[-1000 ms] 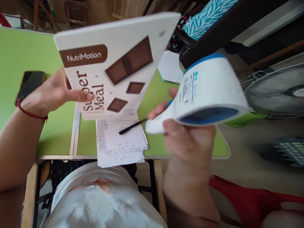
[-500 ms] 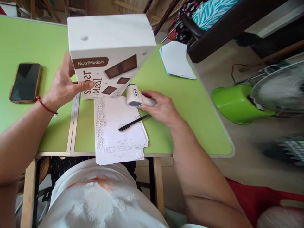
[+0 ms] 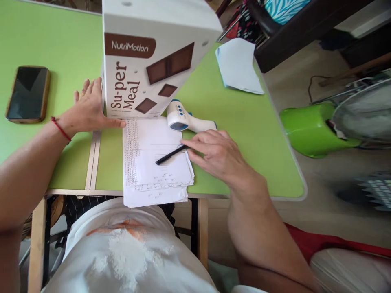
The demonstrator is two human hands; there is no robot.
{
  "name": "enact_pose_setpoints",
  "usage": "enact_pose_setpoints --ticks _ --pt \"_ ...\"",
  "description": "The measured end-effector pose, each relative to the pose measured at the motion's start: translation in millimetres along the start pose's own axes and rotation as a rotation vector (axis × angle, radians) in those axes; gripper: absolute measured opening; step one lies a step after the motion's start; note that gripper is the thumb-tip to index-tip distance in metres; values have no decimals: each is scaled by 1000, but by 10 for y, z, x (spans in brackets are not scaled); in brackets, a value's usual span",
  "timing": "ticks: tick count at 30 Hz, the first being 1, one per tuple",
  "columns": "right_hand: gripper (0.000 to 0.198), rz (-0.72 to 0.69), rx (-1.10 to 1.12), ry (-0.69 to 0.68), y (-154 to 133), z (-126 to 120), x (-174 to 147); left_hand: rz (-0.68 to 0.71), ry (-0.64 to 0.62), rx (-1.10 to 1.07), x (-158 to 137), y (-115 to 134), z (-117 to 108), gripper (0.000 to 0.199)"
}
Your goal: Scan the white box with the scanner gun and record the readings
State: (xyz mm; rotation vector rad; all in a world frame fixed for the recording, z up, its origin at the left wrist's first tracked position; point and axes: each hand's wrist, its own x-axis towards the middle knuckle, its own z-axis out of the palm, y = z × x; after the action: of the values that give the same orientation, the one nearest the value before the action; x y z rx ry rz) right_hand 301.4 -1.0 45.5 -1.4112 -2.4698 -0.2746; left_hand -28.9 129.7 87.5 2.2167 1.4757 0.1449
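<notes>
A white and brown NutriMotion box [image 3: 128, 81] stands upright on the green table, behind a stack of written papers [image 3: 152, 138]. My left hand [image 3: 88, 106] is open at the box's left side, fingers spread and thumb along its lower front edge. A black pen [image 3: 171, 155] lies slantwise on the papers. My right hand [image 3: 216, 152] has its thumb and index finger closed around the pen's upper right end. Just beyond that hand, a white and blue infrared thermometer [image 3: 183, 118] lies on the table, partly over the papers' top edge.
A phone in a brown case [image 3: 28, 94] lies on the green table [image 3: 244, 162] at the left. Folded white papers [image 3: 240, 65] rest near the far right corner. Past the right edge are a green stool [image 3: 317, 130] and a fan [image 3: 366, 110] on the floor.
The left hand has let go of the box, which now stands on the table. The right hand has released the thermometer and moved down to the pen.
</notes>
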Motion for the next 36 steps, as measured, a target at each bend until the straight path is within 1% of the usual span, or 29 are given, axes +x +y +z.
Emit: enact_pose_setpoints --ticks 1,3,5,7,8,9,10,11,13,15,17,19,22,25,29,36 --pt "16 -13 -24 24 -12 3 -12 -30 -26 48 8 -12 44 161" --pt "14 -22 2 114 -46 0 -13 -42 -60 81 16 -36 131 164" --pt "14 23 134 287 -132 -19 19 -43 -76 90 16 -49 198 162" --pt "16 155 365 496 -300 -44 82 -45 -88 94 11 -46 234 163" --pt "15 236 508 577 -409 -53 124 -46 -92 94 8 -40 240 163" --pt "13 315 663 627 -528 -58 171 -46 -91 92 3 -30 242 163" --pt "11 375 817 623 -646 -58 222 -48 -91 88 -2 -18 239 162" --pt "9 423 960 579 -757 -52 275 -52 -89 83 -7 -5 234 161" --pt "7 514 1164 418 -928 -26 379 -68 -93 79 -18 19 224 160" --pt "5 588 1239 267 -1024 12 459 -84 -98 82 -25 33 218 160" --pt "2 614 1205 203 -1068 52 500 -85 -97 82 -24 32 222 160" --pt "8 593 1112 207 -1096 89 500 -68 -91 69 -16 20 235 160" --pt "13 506 982 274 -1134 135 457 -35 -74 41 4 -5 260 160" --pt "17 428 919 325 -1151 168 415 -39 -65 34 14 -13 273 163" --pt "19 384 890 321 -1139 193 396 -37 -63 12 6 -6 273 165" --pt "19 357 897 315 -1134 198 395 -23 -58 -5 -6 -8 285 163"
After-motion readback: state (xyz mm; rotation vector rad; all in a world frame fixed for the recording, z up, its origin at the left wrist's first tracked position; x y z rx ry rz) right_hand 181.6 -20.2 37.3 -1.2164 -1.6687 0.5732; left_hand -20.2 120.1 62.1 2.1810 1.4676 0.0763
